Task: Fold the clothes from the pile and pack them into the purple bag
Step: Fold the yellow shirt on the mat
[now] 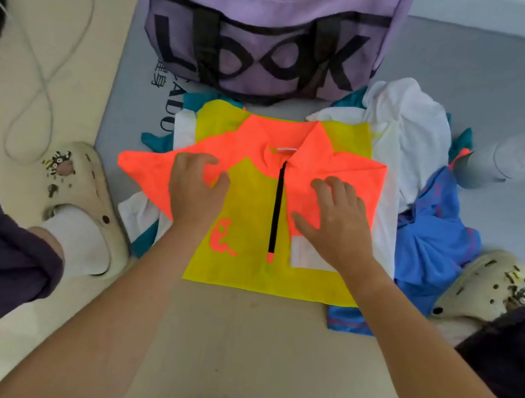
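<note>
yellow shirt (251, 217) lies atop the pile, just before the purple bag (264, 35). my left hand (195, 187) pinches its orange sleeve (148, 169); my right hand (334, 218) presses flat. tugging may shift the loose clothes beneath.

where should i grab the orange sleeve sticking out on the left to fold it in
Pinch the orange sleeve at its outer pointed tip, coming from the left side: it lies flat and free past the yellow shirt body, so it should swing inward.
</note>
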`<state>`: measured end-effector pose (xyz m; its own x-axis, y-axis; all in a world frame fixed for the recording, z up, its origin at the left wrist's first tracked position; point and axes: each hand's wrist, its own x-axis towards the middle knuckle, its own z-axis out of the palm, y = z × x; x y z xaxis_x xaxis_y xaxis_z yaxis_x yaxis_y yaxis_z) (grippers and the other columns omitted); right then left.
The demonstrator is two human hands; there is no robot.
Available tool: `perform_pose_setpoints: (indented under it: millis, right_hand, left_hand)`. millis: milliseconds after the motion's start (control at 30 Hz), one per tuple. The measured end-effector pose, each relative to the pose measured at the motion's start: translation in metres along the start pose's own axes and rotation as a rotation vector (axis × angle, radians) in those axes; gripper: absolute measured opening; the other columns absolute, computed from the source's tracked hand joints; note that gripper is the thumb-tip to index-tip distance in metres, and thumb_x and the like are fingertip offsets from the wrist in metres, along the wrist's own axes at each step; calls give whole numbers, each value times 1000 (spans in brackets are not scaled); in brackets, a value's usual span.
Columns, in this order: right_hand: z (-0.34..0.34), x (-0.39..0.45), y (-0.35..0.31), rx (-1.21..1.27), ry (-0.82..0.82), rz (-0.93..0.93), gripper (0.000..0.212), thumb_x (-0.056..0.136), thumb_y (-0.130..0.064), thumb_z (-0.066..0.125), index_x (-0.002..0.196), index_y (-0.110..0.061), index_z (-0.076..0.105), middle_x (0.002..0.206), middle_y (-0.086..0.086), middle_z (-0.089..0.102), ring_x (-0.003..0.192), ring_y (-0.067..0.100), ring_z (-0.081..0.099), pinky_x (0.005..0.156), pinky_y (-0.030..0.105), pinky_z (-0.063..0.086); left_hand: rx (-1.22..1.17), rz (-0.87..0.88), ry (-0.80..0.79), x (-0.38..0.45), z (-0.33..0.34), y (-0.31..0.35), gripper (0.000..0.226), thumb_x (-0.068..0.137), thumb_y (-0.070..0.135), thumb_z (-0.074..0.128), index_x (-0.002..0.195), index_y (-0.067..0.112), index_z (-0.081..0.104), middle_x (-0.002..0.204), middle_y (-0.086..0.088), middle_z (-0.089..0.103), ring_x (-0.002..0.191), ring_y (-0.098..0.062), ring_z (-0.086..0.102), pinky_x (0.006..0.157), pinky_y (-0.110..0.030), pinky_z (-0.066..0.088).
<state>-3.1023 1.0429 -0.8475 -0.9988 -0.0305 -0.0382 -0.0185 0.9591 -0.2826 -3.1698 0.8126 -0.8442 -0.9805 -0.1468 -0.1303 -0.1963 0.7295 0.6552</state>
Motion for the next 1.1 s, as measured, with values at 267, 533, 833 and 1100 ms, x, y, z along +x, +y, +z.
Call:
perform_pose_setpoints:
  millis: [267,533,833,1100]
  right_hand:
    - [65,39,-103,-67,-297,-156,76,89,-67,42,153,-30,23,163,5,13,151,29,5,118,52,8]
    - [82,46,-97,-13,-300,-116,81,84,-71,47,153,-36,22,163,0,14,151,27,5,119,52,9]
    - [30,67,-104,562,-195,97,35,94,-31,62,120,-9,63,129,8,59,125,24,50,102,24,32]
    - [9,29,-89,942,-331,727,49,91,-54,57,97,-6,65,85,-1,59,73,11,54,65,29,39]
  left_hand:
    - [349,-135,-490,83,-80,-84,40,79,25,62,118,27,59,112,3,64,103,-22,62,87,-39,51]
    - [315,-270,-614,80,-95,-120,35,81,34,74,66,13,50,66,-3,44,61,-17,42,55,-30,27]
    - [226,-207,-888,87,-116,-39,35,99,41,51,99,7,63,99,-8,67,94,-25,63,87,-37,50]
    - [-259,-480,-926,48,-64,9,30,101,31,52,126,15,52,90,-11,74,67,-25,72,57,-31,57]
